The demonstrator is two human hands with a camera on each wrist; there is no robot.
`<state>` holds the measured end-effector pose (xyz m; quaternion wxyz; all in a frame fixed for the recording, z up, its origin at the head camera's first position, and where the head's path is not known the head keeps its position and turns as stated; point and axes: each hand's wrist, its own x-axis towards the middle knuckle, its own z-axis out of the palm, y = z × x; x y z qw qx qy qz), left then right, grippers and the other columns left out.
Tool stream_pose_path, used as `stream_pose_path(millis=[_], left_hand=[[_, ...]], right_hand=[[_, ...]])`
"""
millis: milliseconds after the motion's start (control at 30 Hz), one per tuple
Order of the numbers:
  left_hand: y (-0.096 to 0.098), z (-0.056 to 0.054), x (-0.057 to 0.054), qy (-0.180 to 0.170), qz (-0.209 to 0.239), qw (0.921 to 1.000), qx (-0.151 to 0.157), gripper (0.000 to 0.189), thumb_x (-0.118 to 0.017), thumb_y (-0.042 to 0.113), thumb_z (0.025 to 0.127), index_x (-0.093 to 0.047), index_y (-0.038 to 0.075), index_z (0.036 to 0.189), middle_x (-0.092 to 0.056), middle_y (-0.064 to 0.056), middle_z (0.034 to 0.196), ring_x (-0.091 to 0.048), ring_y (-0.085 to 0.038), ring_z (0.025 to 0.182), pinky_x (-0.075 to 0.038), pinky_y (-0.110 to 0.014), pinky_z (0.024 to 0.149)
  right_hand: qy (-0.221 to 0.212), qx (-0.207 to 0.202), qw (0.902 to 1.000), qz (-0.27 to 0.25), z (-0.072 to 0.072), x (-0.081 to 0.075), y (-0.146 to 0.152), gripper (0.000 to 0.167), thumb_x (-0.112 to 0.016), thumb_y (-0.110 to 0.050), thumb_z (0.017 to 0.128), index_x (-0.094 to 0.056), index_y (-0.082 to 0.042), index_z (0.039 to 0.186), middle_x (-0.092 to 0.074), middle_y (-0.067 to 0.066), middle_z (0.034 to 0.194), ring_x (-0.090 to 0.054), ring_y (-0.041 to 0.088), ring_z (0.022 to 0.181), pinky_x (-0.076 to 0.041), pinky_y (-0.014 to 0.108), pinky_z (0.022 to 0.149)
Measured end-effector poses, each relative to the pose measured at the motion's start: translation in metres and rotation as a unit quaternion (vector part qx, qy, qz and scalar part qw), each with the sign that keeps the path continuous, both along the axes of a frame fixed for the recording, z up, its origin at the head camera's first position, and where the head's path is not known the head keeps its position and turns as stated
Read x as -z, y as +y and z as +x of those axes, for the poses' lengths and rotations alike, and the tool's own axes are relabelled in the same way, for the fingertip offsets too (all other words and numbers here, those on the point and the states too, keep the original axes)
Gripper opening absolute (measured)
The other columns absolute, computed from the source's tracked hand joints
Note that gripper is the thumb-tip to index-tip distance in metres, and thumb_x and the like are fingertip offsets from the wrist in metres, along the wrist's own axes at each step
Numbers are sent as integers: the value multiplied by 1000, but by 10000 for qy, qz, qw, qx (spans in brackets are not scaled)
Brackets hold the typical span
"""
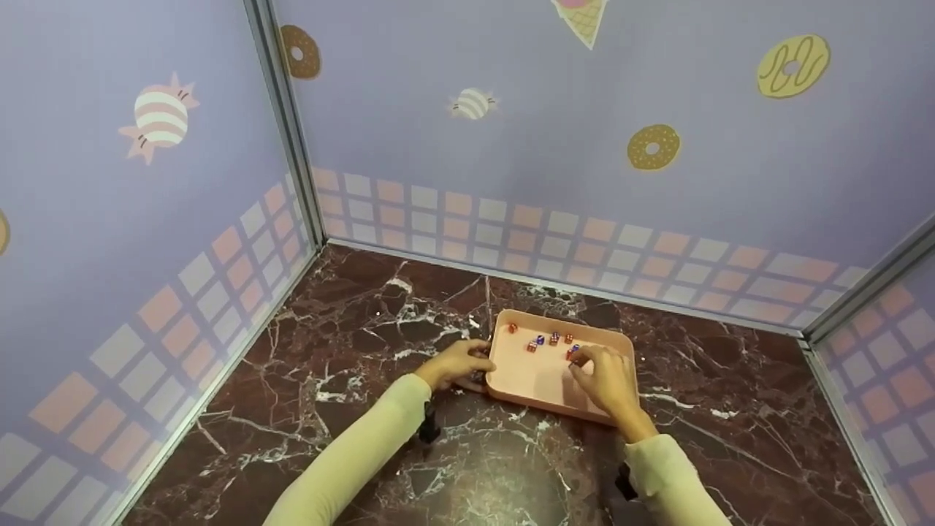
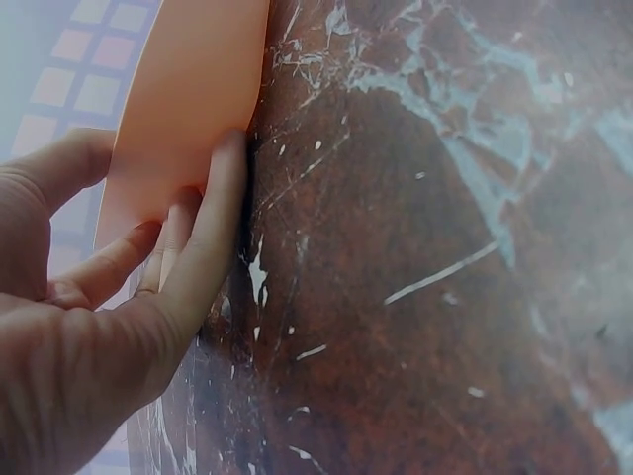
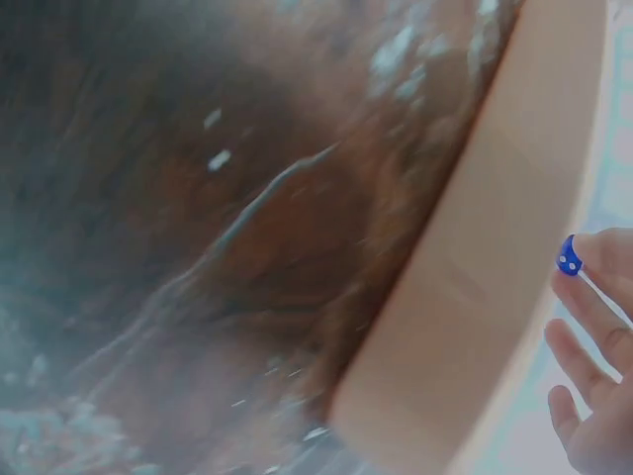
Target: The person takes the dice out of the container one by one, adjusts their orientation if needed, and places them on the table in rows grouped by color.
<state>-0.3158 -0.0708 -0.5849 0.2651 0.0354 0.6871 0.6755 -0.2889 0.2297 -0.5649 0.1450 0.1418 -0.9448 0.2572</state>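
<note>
A shallow peach-coloured tray [image 1: 526,372] rests on the dark marbled surface. My left hand [image 1: 454,364] holds its left side: in the left wrist view the thumb reaches over the rim and the fingers touch the outer wall. Between thumb and finger, my right hand [image 1: 606,376] pinches a blue die [image 3: 568,257] with white dots, over the tray's right part. Several small dice, red and blue, lie toward the tray's far side, among them a red die [image 1: 513,328] in the far left corner. The right hand partly covers the dice nearest it.
The marbled surface [image 1: 365,351] is bounded by a left wall panel [image 1: 88,241], a back panel [image 1: 548,146] and a right panel [image 1: 898,343], printed with sweets and squares. Metal strips [image 1: 292,131] run along their joins. The tray stands near the back panel.
</note>
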Motion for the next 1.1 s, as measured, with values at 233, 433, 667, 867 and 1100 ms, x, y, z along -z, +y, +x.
stream_pose_path(millis=[233, 433, 667, 867, 1100], left_hand=[[-7, -1, -5, -11, -67, 10000, -40, 68, -69, -1, 96, -40, -8, 157, -58, -25, 132, -64, -38, 118, -68, -52, 87], [-9, 3, -6, 8, -149, 9999, 16, 66, -67, -2, 96, -41, -9, 156, -59, -27, 133, -65, -36, 116, -68, -52, 86], [-3, 5, 0, 196, -157, 9996, 148, 62, -66, -1, 97, -44, -9, 154, -63, -27, 130, -67, -36, 115, -68, -51, 86], [-4, 6, 3, 76, -85, 9999, 78, 63, -66, -2, 96, -43, -9, 155, -61, -29, 133, -66, -38, 116, -68, -51, 86], [-2, 5, -3, 147, -62, 9999, 46, 67, -67, -1, 95, -40, -9, 156, -59, -29, 136, -66, -38, 115, -68, -48, 85]], right_hand=[[478, -851, 9947, -331, 7, -13, -38, 11, -81, 2, 82, -78, -4, 91, -77, 9, 92, -67, 36, 96, -49, 59, 98], [484, -1614, 9847, -438, 23, -11, -64, 12, -81, -3, 83, -79, -8, 93, -76, 4, 92, -64, 31, 97, -43, 61, 99], [248, -2301, 9728, 16, 45, -1, -78, 14, -83, -8, 82, -79, -13, 95, -74, -2, 92, -59, 24, 101, -42, 56, 98], [320, -2473, 9660, 684, 58, 6, -89, 13, -84, -12, 82, -80, -15, 94, -75, -6, 93, -57, 21, 101, -43, 53, 97], [494, -2374, 9658, 919, 61, 10, -93, 15, -87, -14, 80, -81, -17, 93, -74, -8, 91, -48, 18, 86, -36, 37, 73]])
